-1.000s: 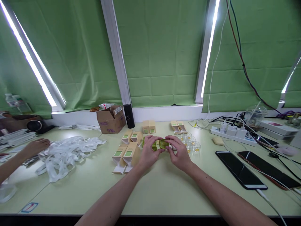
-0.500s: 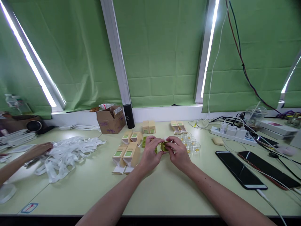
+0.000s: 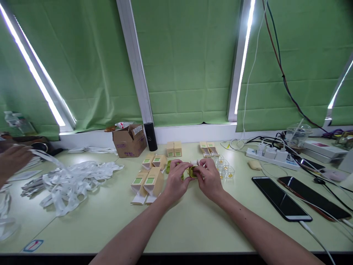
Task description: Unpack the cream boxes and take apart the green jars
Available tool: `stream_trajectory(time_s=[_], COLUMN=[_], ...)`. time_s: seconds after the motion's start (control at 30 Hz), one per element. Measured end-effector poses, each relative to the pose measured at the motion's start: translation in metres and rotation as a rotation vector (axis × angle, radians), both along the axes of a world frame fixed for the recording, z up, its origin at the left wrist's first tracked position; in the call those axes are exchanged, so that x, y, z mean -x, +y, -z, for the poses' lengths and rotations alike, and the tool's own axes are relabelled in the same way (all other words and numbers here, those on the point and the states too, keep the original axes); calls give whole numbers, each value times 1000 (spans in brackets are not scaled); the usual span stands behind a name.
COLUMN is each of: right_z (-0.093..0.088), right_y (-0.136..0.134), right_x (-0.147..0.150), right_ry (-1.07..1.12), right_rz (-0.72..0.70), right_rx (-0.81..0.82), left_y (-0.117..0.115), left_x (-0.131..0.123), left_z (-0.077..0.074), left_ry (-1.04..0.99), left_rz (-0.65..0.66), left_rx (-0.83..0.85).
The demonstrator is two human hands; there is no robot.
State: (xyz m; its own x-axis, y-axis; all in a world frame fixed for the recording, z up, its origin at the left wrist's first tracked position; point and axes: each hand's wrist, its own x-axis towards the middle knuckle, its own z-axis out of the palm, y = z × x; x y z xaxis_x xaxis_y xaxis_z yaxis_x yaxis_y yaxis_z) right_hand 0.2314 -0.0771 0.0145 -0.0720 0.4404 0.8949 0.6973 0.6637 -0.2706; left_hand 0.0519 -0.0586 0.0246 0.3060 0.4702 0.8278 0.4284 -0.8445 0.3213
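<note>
A small olive-green piece (image 3: 193, 171) is pinched between the fingertips of both hands at the centre of the table. My left hand (image 3: 177, 179) is closed on its left side, and my right hand (image 3: 210, 177) is closed on its right side. Other green pieces (image 3: 168, 167) lie just behind my left hand, partly hidden by it. Several clear little cups with yellow centres (image 3: 226, 169) stand beside my right hand. To the left are several tan boxes with green squares (image 3: 154, 181), some with white flaps open. More tan boxes (image 3: 174, 149) stand farther back.
Another person's hand (image 3: 16, 158) lifts a white strip at the far left, above a pile of white straps (image 3: 79, 180). A cardboard box (image 3: 129, 141) and black cylinder (image 3: 150, 136) stand behind. Phones (image 3: 281, 198), cables and a power strip (image 3: 271, 158) occupy the right.
The other person's hand has moved left and up from the white pile, drawing a strip with it. My hands stay nearly in place around the green piece; the view has shifted slightly.
</note>
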Motion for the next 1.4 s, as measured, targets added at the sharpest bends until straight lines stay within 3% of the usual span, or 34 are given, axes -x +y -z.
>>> stream_trajectory(time_s=[0.67, 1.4], right_z=[-7, -9], right_y=[-5, -9], right_x=[2, 3], right_ry=[-70, -84], right_rz=[38, 44], right_rx=[-150, -146], left_y=[1, 0], left_x=[1, 2], left_z=[-1, -3], left_ry=[-22, -28], left_rz=[-43, -107], left_rx=[-72, -27])
